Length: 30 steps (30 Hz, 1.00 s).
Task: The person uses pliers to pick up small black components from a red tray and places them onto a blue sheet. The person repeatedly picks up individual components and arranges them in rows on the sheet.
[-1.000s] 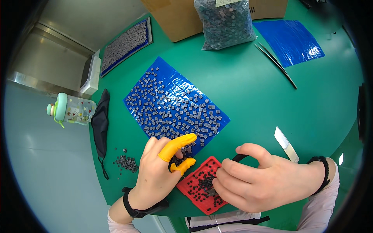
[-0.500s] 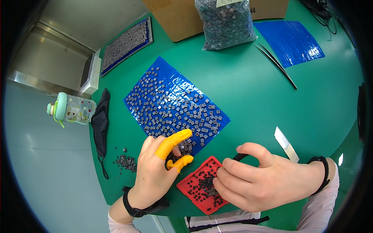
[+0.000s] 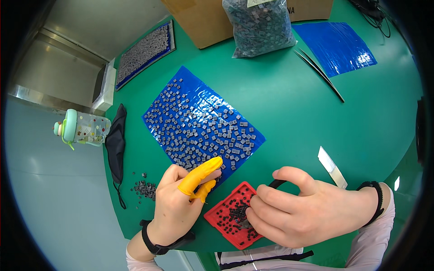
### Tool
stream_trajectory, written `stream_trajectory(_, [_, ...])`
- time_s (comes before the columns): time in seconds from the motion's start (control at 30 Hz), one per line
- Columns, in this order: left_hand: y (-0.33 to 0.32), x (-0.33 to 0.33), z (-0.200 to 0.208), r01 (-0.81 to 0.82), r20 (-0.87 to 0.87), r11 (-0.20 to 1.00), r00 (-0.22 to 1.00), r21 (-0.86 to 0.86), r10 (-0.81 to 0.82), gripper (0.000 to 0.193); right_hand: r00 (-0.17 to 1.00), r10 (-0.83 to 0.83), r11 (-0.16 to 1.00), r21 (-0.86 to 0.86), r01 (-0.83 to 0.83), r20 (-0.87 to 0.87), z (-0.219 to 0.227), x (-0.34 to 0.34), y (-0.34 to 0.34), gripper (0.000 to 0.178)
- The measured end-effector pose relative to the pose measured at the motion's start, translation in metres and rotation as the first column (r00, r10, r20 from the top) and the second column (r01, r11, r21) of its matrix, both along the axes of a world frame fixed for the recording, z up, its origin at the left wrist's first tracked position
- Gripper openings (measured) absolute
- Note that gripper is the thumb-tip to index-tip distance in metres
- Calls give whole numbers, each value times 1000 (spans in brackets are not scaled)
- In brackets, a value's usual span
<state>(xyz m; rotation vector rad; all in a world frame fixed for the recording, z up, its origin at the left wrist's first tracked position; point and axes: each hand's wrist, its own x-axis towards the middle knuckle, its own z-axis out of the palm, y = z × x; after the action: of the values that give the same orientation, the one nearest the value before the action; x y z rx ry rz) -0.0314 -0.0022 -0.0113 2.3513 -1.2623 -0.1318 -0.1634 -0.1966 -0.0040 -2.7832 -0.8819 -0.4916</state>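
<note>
My left hand [image 3: 176,198], with yellow finger covers on index finger and thumb, is over the near edge of a blue film sheet [image 3: 205,92]. The sheet is strewn with many small grey square pieces [image 3: 185,128]. Its index finger stretches out, the thumb lies lower and apart, and no held piece shows. My right hand [image 3: 303,207] curls over the right side of a red tray [image 3: 220,226] of tiny black parts [image 3: 238,211]. A black curved tool [image 3: 277,183] shows between its thumb and fingers; the rest of it is hidden.
A loose pile of dark pieces [image 3: 145,189] and a black mask [image 3: 116,144] lie left, beside a bottle [image 3: 90,128]. Tweezers [image 3: 320,74], a second blue sheet [image 3: 337,47] and a white-and-beige blade-shaped tool [image 3: 332,167] lie right. A bag of pieces [image 3: 262,31] and cardboard box [image 3: 199,22] stand behind.
My left thumb and index finger have come closer together, and the hand has shifted slightly down. The right hand stays almost still over the tray. The whole view has shifted slightly.
</note>
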Motion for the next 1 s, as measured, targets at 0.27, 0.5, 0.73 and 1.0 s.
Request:
stream_trajectory(0.27, [4,1,1,79,88,995,993,54,-84,42,1000,-9,1000,8,9,4,-1,0,0,17])
stream_trajectory(0.5, [7,-1,-1,67,129,996,989,55,-73,40,1000,-9,1000,4,9,9,0,-1,1,18])
stream_trajectory(0.73, [7,1,-2,58,151,998,987,35,-62,40,997,40,997,-57,-43,-60,1,-2,-4,18])
stream_trajectory(1.0, [-2,3,-6,28,126,998,991,60,-35,46,1000,-12,1000,8,12,7,-2,1,1,18])
